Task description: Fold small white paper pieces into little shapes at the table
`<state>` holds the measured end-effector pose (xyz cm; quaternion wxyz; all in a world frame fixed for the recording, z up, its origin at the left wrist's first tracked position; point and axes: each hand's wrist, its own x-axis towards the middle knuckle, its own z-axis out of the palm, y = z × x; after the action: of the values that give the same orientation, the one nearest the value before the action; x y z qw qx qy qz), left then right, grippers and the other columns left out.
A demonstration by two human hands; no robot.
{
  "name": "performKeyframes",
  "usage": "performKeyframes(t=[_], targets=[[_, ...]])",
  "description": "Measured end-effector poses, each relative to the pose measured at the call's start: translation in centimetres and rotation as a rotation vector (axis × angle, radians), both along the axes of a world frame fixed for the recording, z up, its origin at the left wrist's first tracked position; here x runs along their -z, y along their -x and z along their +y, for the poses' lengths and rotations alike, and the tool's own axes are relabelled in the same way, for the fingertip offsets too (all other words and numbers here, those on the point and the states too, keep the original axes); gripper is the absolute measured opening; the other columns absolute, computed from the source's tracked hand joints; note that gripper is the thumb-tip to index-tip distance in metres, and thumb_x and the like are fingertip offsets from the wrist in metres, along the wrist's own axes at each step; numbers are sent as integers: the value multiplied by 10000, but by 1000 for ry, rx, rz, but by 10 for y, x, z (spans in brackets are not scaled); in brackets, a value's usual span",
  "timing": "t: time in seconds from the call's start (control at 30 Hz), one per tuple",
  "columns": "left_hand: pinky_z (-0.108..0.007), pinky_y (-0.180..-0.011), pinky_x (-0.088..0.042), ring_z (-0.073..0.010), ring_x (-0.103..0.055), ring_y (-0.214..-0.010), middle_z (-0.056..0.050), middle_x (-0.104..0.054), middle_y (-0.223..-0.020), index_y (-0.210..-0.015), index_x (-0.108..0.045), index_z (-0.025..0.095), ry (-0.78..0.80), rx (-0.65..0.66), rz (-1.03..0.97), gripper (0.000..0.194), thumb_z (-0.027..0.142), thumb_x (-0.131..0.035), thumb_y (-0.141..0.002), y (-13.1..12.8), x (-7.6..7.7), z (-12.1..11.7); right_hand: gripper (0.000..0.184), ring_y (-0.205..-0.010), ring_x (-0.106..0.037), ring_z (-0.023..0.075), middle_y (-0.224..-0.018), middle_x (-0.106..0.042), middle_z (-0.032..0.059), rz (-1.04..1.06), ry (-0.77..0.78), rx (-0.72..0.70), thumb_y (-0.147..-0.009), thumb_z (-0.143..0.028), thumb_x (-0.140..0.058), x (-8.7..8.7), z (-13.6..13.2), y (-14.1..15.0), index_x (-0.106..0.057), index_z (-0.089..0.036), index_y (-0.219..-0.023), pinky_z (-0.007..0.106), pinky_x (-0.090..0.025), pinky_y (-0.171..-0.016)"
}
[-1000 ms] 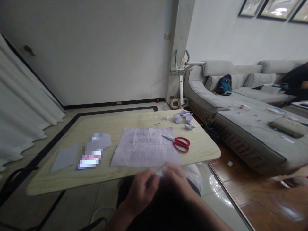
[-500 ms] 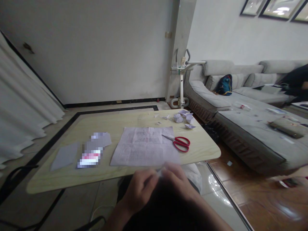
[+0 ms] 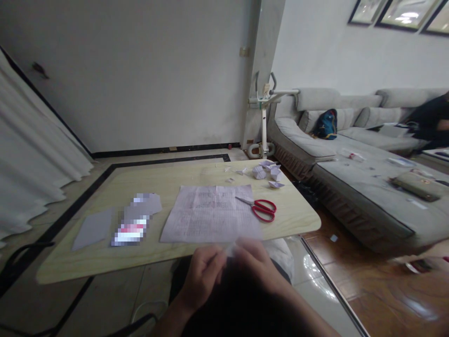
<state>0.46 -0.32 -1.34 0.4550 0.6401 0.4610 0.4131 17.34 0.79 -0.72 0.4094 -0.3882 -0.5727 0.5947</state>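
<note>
Between my two hands, at the near edge of the table, is a small white piece of paper (image 3: 230, 249), blurred and mostly covered by fingers. My left hand (image 3: 206, 269) is closed, pinching it from the left. On its other side my right hand (image 3: 255, 260) is closed too, smeared by motion. Just beyond them lies a large printed sheet (image 3: 210, 215), creased and flat. Red-handled scissors (image 3: 257, 208) rest partly on its right edge, blades pointing left. Several folded paper shapes (image 3: 259, 172) sit at the far right of the table, one boat-like (image 3: 276, 185).
The pale wooden table (image 3: 294, 213) has rounded corners. On its left are a blank sheet (image 3: 93, 228) and a pixelated bright object (image 3: 131, 229). Paper scraps (image 3: 229, 180) lie near the back. A grey sofa (image 3: 368, 187) stands right, with a person (image 3: 433, 119) at its far end.
Both hands stay together at the table edge, with small finger movements around the paper. A little more of the white paper shows between them. Objects on the table are unmoved.
</note>
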Motion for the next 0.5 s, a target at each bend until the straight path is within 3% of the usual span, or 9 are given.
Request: performKeyframes(t=[0.13,0.33,0.5], targets=[[-223,-446,-340,-113,-406,-400,65,-382,-417,-567,-459,210,27,-26,-23,402,397,-431,-922,-1,1,-1,421,-592,-381,111,-623,-418,-41,-7,-56,-6,-897,-513,-535,3,0,0,-479,-178,-649,229,-344,-552],[-224,-489,-372,-116,-444,-442,61,-413,-461,-599,-483,202,-83,-157,-9,375,340,-425,-943,1,4,2,376,-591,-414,117,-617,-466,-33,-34,-45,75,-848,-482,-610,3,3,0,-517,-171,-658,224,-363,-539],[-221,-489,-380,-114,-460,-445,60,-430,-462,-601,-488,199,-103,-151,7,378,332,-418,-948,1,3,3,340,-598,-435,124,-615,-484,-25,2,-7,94,-811,-449,-636,2,3,0,-526,-170,-649,224,-384,-542]])
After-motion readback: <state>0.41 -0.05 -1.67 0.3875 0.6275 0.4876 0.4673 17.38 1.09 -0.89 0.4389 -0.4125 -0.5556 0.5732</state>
